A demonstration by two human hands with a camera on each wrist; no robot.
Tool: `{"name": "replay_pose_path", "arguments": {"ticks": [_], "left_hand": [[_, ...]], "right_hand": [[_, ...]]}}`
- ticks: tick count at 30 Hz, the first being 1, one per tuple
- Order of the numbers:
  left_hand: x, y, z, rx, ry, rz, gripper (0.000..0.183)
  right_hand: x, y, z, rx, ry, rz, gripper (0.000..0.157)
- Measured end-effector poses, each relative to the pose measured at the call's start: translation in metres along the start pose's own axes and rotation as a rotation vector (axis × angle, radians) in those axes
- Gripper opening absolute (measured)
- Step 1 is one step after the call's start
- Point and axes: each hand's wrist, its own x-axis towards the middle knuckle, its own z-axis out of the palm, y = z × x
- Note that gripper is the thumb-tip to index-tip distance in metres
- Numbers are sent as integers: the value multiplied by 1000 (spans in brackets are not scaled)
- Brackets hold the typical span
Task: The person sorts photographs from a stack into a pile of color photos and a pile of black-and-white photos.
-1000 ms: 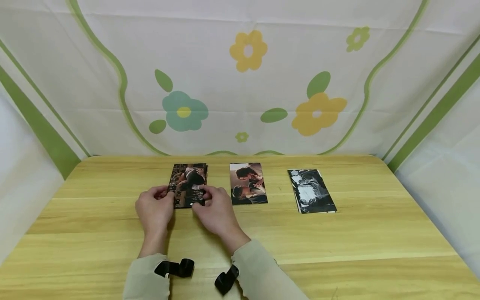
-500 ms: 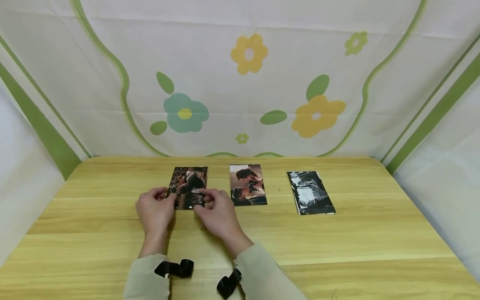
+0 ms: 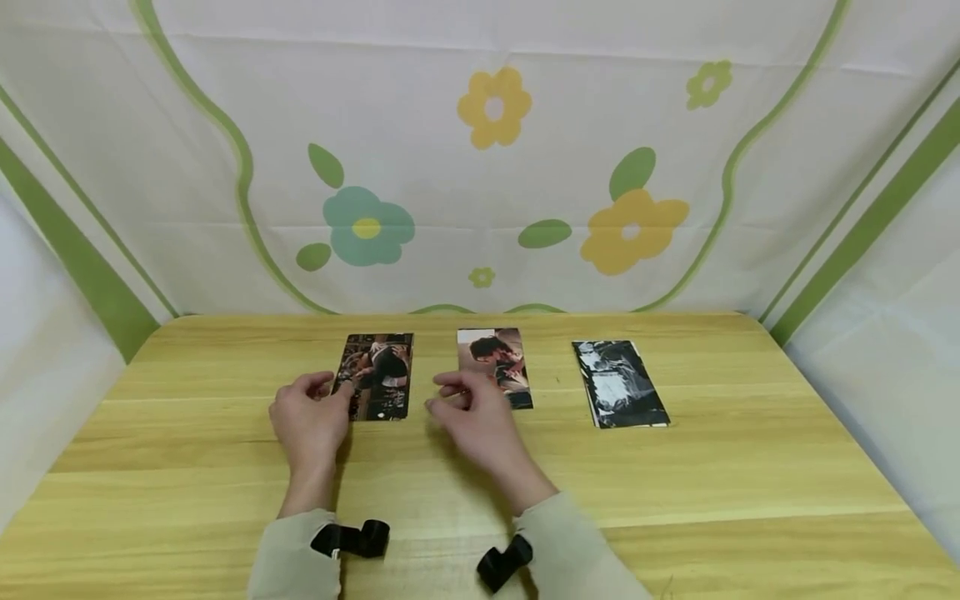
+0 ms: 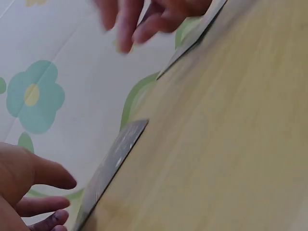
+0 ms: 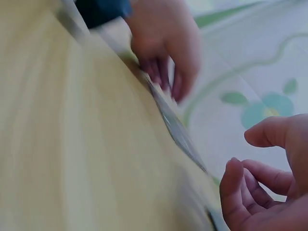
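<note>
A dark photo card (image 3: 378, 377), apparently with another under it, lies flat at the left of the table. My left hand (image 3: 309, 421) rests at its left edge, thumb by the card's near left corner. In the left wrist view that hand's fingers (image 4: 53, 175) are loose and apart, nothing gripped between them. My right hand (image 3: 480, 421) hovers just right of this card, holding nothing, fingers loosely bent, and hides the near left part of the middle photo card (image 3: 495, 346). In the right wrist view its thumb (image 5: 269, 132) stands apart from the fingers.
Right of the middle card, a black-and-white photo card (image 3: 621, 383) lies tilted on another with a white edge. The wooden table (image 3: 720, 492) ends at a flowered cloth backdrop (image 3: 435, 150). Black straps (image 3: 352, 540) sit on both sleeves.
My right hand has let go of the left card's right edge and moved right, in front of the middle card. My left hand has hardly moved.
</note>
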Motion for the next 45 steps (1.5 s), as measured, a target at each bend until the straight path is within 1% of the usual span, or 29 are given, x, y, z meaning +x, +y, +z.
{"name": "replay_pose_path", "arguments": {"ticks": [3, 5, 6, 8, 11, 14, 18, 21, 25, 27, 29, 33, 37, 45], "left_hand": [[-7, 10, 3, -35, 15, 25, 36], [-15, 19, 10, -74, -1, 63, 32], [-20, 23, 15, -86, -16, 89, 29], [-30, 31, 27, -109, -72, 146, 24], [-45, 38, 47, -80, -159, 214, 22], [-58, 40, 63, -39, -222, 238, 25], [-68, 38, 75, 3, -255, 268, 30], [-70, 36, 79, 55, -290, 288, 39], [-71, 37, 81, 154, -343, 310, 55], [-72, 37, 82, 188, -360, 319, 60], [-72, 37, 84, 205, -369, 321, 63], [-74, 35, 86, 199, -371, 317, 61], [-75, 34, 89, 204, -371, 319, 59], [-76, 36, 94, 199, -346, 334, 58]], "right_hand": [[2, 6, -28, -3, 77, 34, 36], [2, 12, -46, -2, 149, 75, 34], [3, 16, -54, 2, 188, 105, 33], [4, 23, -66, 5, 256, 145, 32], [5, 31, -76, -8, 307, 155, 33], [6, 35, -78, -40, 309, 144, 35], [7, 38, -77, -112, 318, 149, 38], [7, 40, -76, -149, 325, 158, 41], [9, 40, -75, -182, 314, 159, 46], [10, 40, -74, -195, 306, 155, 48], [9, 40, -72, -201, 299, 153, 48], [7, 41, -68, -192, 295, 154, 45], [7, 41, -68, -181, 317, 173, 43], [10, 40, -71, -132, 329, 194, 43]]}}
